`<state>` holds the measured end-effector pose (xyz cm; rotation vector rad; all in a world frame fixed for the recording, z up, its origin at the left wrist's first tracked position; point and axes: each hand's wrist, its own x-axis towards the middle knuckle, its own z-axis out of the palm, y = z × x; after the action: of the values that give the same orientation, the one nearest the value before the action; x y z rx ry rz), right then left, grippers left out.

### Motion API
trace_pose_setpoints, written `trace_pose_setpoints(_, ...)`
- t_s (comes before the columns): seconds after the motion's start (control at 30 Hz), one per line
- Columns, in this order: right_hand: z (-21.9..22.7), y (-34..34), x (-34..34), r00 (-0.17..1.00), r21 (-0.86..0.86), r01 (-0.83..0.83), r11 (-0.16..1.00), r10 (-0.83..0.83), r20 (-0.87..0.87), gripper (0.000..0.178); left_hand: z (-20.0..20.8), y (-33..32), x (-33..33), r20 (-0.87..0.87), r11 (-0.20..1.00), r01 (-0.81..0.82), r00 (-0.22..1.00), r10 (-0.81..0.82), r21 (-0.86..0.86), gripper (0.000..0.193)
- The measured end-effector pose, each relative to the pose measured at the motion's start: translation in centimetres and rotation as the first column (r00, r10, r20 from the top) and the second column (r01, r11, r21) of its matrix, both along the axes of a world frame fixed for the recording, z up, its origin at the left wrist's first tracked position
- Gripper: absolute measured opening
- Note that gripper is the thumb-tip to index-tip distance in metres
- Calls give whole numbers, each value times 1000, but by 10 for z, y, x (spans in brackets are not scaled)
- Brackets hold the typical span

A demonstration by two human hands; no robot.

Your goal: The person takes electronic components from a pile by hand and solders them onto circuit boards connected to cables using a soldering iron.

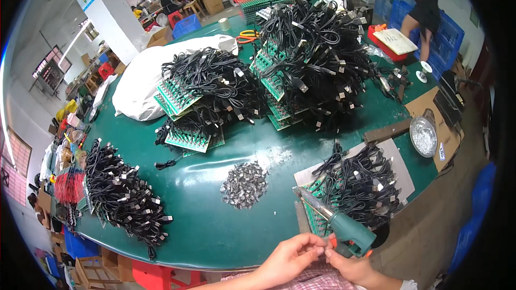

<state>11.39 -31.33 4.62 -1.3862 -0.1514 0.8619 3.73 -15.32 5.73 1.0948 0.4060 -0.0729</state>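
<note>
The person's 2 hands are drawn in close at the near edge of the green table [204, 236], their fingertips almost meeting. The left hand [290, 260] has thumb and forefinger pinched together — I can't tell whether something tiny is between them. The right hand [352, 269] is bent inward right beside a green soldering gun [349, 231]; whether it grips the handle I can't tell. The gun sits tilted, its metal tip pointing up and left, in front of circuit boards [317, 220] with black cables [363, 180] lying on a pale sheet [403, 174]. Left of that sheet is a heap of small metal parts [244, 185]. Farther back stand 2 tall cable stacks [322, 64] — beside the smaller lies a white bag [140, 83]. A round dish [423, 137] sits near the right edge.
</note>
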Motion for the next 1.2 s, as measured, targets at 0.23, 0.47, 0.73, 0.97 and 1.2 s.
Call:
trace_pose_setpoints(0.23,-4,-1,-2,987,-23,-37,999,40,154,34,1,8,-5,-192,966,152,975,-111,209,8)
trace_pose_setpoints(0.47,-6,3,11,912,-68,-176,982,188,365,41,15,16,4,-185,828,264,963,-197,494,12)
trace_pose_setpoints(0.73,-26,-46,12,745,-429,-226,875,439,502,47,-6,25,18,-441,990,94,897,-38,107,10)
trace_pose_setpoints(0.97,-39,-106,-15,768,-319,-174,932,331,549,8,-19,16,31,-503,994,33,864,25,106,13)
trace_pose_setpoints(1.2,-36,-117,-21,767,-433,-190,881,409,494,5,-24,8,34,-484,970,25,869,99,243,15)
